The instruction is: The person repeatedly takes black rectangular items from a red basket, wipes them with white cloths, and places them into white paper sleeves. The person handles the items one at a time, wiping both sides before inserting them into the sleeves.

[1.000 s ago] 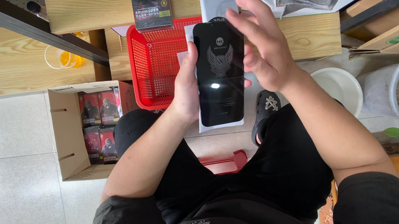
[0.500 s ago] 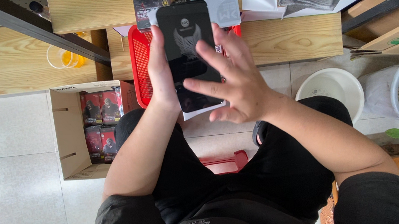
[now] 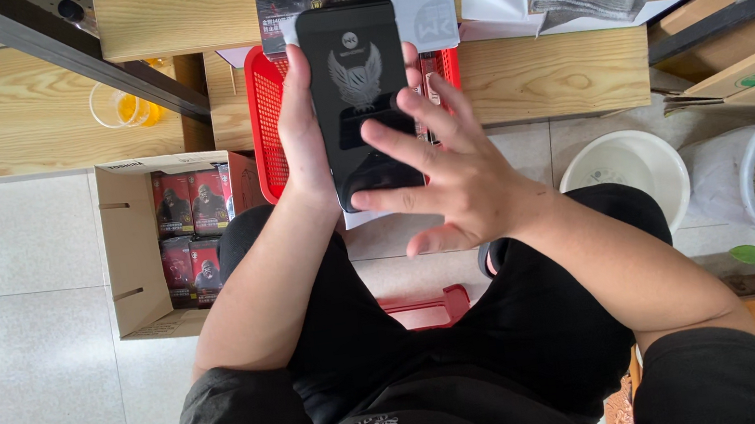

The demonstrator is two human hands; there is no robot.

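My left hand (image 3: 305, 144) gripped the black pack (image 3: 361, 98) by its edge, above the red basket (image 3: 267, 124) at the desk's (image 3: 554, 72) front edge. My right hand (image 3: 457, 187) lay spread, fingertips on the pack's face, seemingly smoothing it; next called for steady pressure. The carton (image 3: 135, 249) on the floor held red boxes (image 3: 191, 232).

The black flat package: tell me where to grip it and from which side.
Grip the black flat package by its long side edges near the lower half, coming from the left, as the left hand does. It is thin, tall and upright; the right hand fingers cover the lower face.
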